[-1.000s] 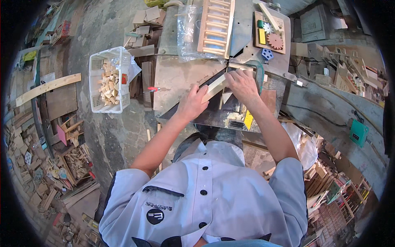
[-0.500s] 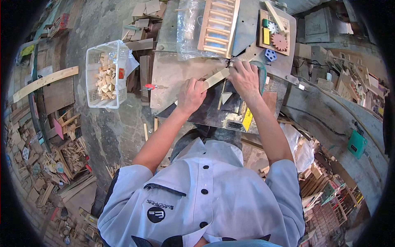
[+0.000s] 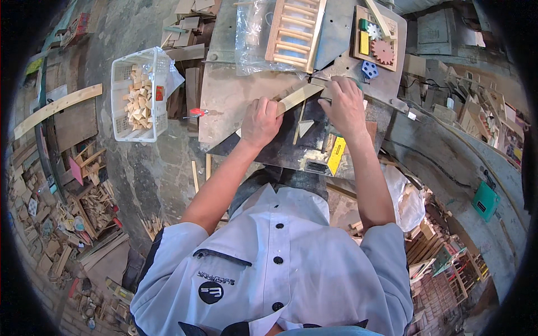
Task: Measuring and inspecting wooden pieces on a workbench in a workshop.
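Observation:
My left hand [image 3: 261, 121] grips a pale wooden strip [image 3: 300, 97], which lies slanted across the dark metal work plate [image 3: 269, 150]. The strip's far end points up and right. Just right of that end is my right hand [image 3: 344, 106], its thumb held apart from its bent fingers, with nothing visible in it; the fingertips are partly hidden. Between my hands, a small triangular wood offcut [image 3: 305, 127] lies beside a narrow line or thin stick running along the plate. A yellow strip-shaped piece [image 3: 336, 155] sits near the plate's front edge, below my right wrist.
Beyond my hands lie a ladder-like wooden frame [image 3: 294, 31] on clear plastic and a board with coloured gears [image 3: 376, 42]. A blue piece [image 3: 369, 69] rests near the board. Left, a white crate [image 3: 117, 115] holds wood blocks [image 3: 138, 103]. Red-handled pliers [image 3: 197, 112] lie on the table's left edge.
My right hand has come away from the strip's far end, moving slightly right, and its thumb has spread. My left hand keeps its hold on the strip. The whole view has shifted a little.

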### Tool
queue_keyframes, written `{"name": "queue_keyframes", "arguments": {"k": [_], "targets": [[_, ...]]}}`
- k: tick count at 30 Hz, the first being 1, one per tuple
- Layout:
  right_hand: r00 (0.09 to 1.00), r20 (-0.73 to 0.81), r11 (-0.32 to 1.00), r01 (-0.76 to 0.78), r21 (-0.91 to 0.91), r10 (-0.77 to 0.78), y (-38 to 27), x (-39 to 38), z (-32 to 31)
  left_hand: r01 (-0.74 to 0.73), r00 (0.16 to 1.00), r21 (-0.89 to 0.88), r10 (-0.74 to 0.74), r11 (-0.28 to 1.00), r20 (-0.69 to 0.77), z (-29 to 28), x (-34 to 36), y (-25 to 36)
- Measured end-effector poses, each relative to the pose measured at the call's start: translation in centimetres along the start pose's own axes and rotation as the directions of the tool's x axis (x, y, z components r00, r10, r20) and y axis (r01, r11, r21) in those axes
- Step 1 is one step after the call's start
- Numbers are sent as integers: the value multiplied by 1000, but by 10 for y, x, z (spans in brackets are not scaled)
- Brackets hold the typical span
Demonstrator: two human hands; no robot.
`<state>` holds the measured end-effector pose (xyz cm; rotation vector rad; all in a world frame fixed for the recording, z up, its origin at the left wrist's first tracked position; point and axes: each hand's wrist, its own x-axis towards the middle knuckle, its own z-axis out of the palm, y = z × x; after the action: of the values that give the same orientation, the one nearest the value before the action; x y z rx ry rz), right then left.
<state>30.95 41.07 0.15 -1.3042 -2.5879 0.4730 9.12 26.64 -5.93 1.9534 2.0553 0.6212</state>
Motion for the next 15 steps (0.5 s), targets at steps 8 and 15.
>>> {"name": "queue_keyframes", "arguments": {"k": [8, 15], "targets": [[974, 88, 938, 224, -263, -208, 5, -9, 4, -13, 999, 110, 10, 994, 32, 2, 3, 4], [979, 105, 929, 201, -310, -177, 3, -8, 4, -35, 999, 152, 30, 988, 38, 2, 6, 3]]}}
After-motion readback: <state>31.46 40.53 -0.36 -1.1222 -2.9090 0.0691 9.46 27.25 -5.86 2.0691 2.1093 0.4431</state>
